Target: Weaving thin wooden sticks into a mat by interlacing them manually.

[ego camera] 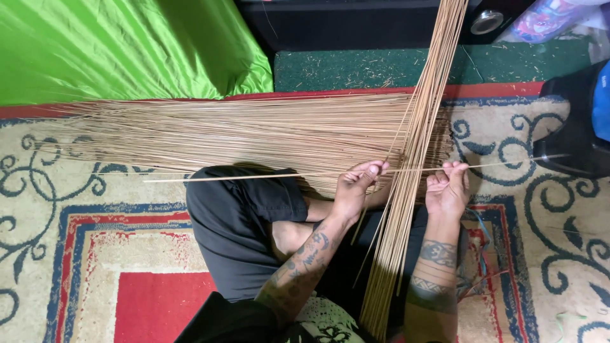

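Note:
I sit cross-legged on a patterned carpet. A wide layer of thin tan sticks [241,133] lies across in front of my knees. A second bundle of long sticks [413,159] runs upright over it, from my lap to the top of the view. My left hand [356,187] and my right hand [448,187] both pinch one single long stick [254,176] that runs sideways through the upright bundle, one hand on each side of it.
A bright green cloth [121,47] lies at the upper left. A dark green mat [394,67] and a black box [343,22] are at the back. A black object [575,133] stands at the right edge. Thin coloured strings [486,254] lie by my right forearm.

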